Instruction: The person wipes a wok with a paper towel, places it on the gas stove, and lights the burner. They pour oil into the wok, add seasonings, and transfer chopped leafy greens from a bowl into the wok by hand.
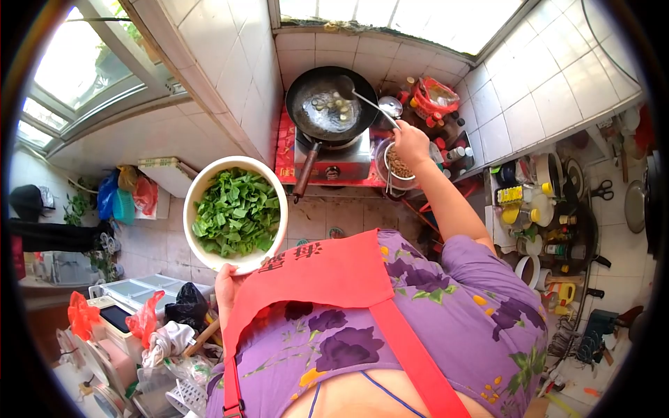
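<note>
My right hand [411,145] is closed around the handle of a metal ladle [374,104], whose dark bowl is over the right side of a black wok [301,90]. Pale pieces [333,108] lie in shiny liquid at the wok's bottom. The wok sits on a gas stove [348,161], its wooden handle pointing toward me. At the left, my left hand [226,284] grips the near rim of a white basin [281,209] full of chopped leafy greens [237,212]. The fingers under the rim are partly hidden.
Right of the stove are a bowl of brown bits [399,166], bottles [454,153] and a red basket [435,97]. Shelves with jars [536,209] stand at the far right. Bags, a scale-like device [115,317] and dishes crowd the lower left.
</note>
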